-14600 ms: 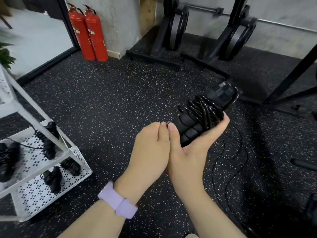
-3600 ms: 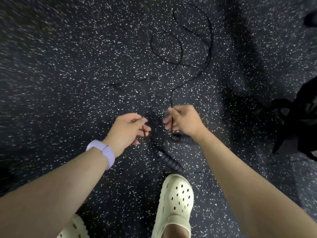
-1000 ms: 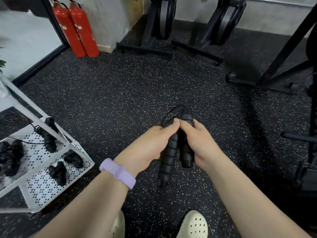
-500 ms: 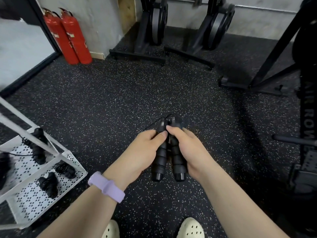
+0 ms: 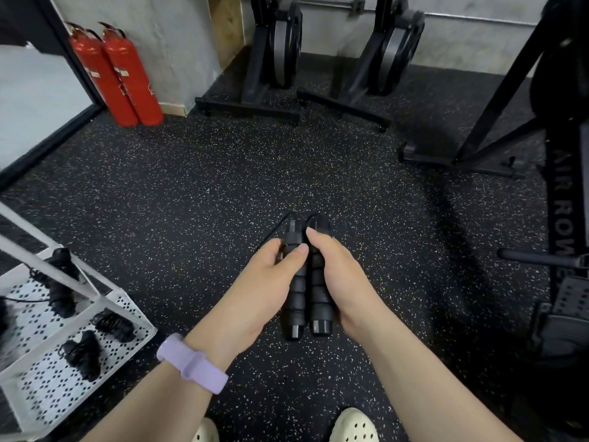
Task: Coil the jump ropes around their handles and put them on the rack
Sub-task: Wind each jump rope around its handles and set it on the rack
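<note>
Black jump rope handles (image 5: 306, 282) sit side by side. The left hand (image 5: 264, 288) and right hand (image 5: 339, 275) squeeze them together.

1 head view – looks forward and down, close over both hands (image 5: 306, 282)

White vertical lettering "AIR ROW" on black rowing machine upright (image 5: 564, 199), extinguisher labels (image 5: 119, 71) unreadable
</note>
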A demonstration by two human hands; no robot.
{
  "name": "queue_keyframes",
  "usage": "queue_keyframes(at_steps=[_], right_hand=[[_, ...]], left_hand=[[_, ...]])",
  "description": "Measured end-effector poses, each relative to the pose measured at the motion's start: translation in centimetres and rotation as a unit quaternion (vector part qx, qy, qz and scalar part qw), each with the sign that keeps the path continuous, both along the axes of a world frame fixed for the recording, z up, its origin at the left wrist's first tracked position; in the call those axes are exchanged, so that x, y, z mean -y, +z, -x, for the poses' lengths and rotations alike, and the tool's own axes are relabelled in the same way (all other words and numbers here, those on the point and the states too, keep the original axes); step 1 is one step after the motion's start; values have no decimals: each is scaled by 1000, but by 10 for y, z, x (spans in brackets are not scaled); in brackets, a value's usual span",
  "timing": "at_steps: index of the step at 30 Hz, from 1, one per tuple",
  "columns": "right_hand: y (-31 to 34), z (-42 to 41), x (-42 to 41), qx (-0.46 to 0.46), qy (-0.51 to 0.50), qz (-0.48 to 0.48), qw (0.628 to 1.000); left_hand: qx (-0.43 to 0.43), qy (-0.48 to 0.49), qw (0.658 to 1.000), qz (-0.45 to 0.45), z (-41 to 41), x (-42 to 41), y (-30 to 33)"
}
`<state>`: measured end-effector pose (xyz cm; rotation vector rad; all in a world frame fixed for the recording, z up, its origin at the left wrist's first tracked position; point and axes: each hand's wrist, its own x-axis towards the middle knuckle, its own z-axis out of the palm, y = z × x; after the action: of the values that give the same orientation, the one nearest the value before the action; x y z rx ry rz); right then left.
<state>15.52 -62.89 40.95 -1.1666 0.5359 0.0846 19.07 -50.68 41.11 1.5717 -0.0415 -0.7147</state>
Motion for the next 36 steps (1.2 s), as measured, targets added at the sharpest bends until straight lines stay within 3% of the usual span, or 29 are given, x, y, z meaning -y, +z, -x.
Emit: queue_keyframes(at_steps=[14, 19, 24, 28, 32, 36], right_hand=[[5, 1, -6, -22, 37, 27, 999], [9, 7, -6, -9, 86, -127, 988], [4, 10, -11, 14, 122, -224, 967], [6, 11, -6, 20, 138, -186, 973], [6, 13, 0, 0, 195, -128, 972], [5, 12, 8, 5, 222, -133, 966]], left_hand=[[12, 26, 999, 14, 4, -2, 8], [-3, 64, 997, 53, -1, -4, 18], [-4, 49, 998, 32, -1, -8, 19], [3, 11, 1000, 19, 2, -9, 18], [68, -39, 995, -53, -5, -15, 12], [71, -81, 993, -55, -6, -21, 16]])
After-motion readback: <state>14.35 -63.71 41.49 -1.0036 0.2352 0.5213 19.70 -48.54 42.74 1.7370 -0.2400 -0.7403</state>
